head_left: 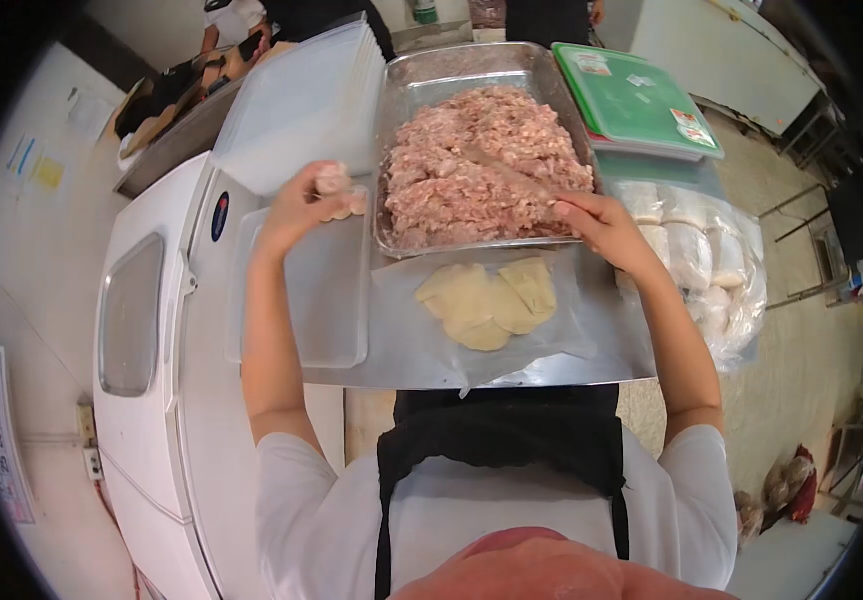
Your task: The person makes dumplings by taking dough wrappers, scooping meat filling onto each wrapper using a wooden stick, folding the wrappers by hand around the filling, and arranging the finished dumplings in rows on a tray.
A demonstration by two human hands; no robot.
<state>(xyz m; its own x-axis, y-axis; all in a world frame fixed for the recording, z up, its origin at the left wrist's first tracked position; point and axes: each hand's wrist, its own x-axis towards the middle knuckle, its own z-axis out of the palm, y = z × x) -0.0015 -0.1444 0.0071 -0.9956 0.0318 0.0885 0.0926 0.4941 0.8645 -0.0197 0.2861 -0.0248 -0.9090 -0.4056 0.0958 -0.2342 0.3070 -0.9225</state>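
Observation:
My left hand (301, 208) is closed on a small filled dumpling (332, 178), slightly blurred, above the far end of a clear plastic tray (296, 310). Beneath it, at the tray's far right corner, sit a few more dumplings (355, 203). My right hand (599, 228) grips a flat wooden spatula (511, 172) at the near right corner of a metal pan (456, 60). The spatula's far end reaches into the ground meat filling (481, 120) heaped in the pan. Pale yellow dumpling wrappers (486, 305) lie overlapped on a plastic sheet (401, 320) in front of me.
Stacked clear trays (291, 110) stand at the back left. Green lids (641, 100) lie at the back right, above bagged wrapper stacks (691, 255). A white freezer (151, 340) borders the table's left. Other people stand beyond the table.

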